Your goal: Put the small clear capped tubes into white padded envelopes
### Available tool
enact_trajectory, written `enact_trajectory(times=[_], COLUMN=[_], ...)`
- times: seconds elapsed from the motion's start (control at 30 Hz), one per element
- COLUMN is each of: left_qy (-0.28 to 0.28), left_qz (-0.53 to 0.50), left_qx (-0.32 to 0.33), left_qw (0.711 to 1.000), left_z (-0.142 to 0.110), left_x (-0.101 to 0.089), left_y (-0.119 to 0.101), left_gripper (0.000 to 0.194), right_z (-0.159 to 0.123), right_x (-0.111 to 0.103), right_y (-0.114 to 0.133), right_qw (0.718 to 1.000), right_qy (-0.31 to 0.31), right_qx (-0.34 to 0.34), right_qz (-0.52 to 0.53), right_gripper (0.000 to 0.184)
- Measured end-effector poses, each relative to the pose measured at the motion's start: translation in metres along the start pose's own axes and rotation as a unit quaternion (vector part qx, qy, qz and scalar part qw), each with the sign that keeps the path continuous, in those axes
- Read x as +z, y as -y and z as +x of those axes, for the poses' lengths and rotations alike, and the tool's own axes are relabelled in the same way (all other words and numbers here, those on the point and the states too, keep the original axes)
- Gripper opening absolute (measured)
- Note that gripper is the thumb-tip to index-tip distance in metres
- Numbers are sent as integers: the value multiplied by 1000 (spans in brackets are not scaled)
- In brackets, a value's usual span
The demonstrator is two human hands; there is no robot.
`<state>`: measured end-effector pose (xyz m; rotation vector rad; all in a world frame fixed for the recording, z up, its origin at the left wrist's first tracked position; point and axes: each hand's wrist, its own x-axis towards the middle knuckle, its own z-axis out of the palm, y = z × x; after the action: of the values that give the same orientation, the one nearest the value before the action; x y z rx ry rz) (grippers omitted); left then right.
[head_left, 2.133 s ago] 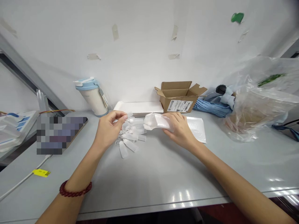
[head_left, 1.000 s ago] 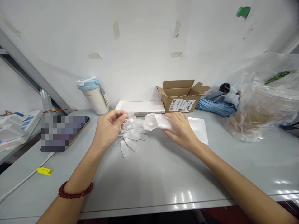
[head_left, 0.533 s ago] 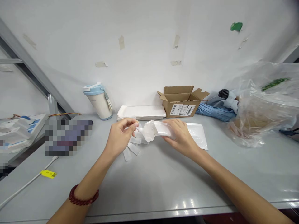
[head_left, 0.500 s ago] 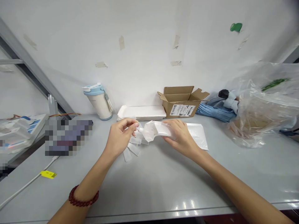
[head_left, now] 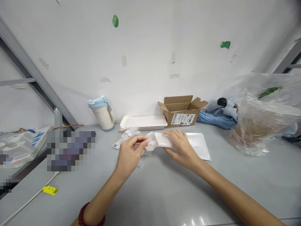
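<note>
Gray tabletop [head_left: 150, 191], right hand [head_left: 182, 147] clamped on white pouch [head_left: 163, 140], left hand [head_left: 131, 153] pinching tag [head_left: 150, 143] at its mouth, carton [head_left: 181, 118] on far side

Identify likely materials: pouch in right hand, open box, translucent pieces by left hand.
Pouch: white, slightly glossy, creased; probably plastic film, maybe coated paper.
Open box: matte brown, stiff folded flaps; likely cardboard.
Translucent pieces: frosted, semi-see-through; probably plastic, type unclear.

Surface [head_left: 152, 188] grey; box [head_left: 182, 111] brown; left of box, cream cup [head_left: 102, 116] with pale-blue lid [head_left: 97, 103]; before box, white packet [head_left: 162, 140].
</note>
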<state>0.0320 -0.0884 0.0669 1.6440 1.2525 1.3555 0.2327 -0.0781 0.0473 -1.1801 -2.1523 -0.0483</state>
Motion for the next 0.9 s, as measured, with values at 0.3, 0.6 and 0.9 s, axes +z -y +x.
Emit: enact_trajectory(times=[0.3,0.6,0.9], left_qy=[71,75,44], left_qz=[55,49,47], left_qx=[60,22,-47], left_qw=[994,996,997], left_z=[-3,3,14], left_x=[11,-2,-20], left_y=[5,3,-3], left_gripper=[14,15,23], right_z=[-1,0,2], right_x=[9,5,0], right_y=[4,10,5], right_qw=[1000,1000,999], right_qy=[16,8,-26], right_qx=[-20,-16,-11], right_qz=[-19,-1,16], right_gripper=[40,35,32])
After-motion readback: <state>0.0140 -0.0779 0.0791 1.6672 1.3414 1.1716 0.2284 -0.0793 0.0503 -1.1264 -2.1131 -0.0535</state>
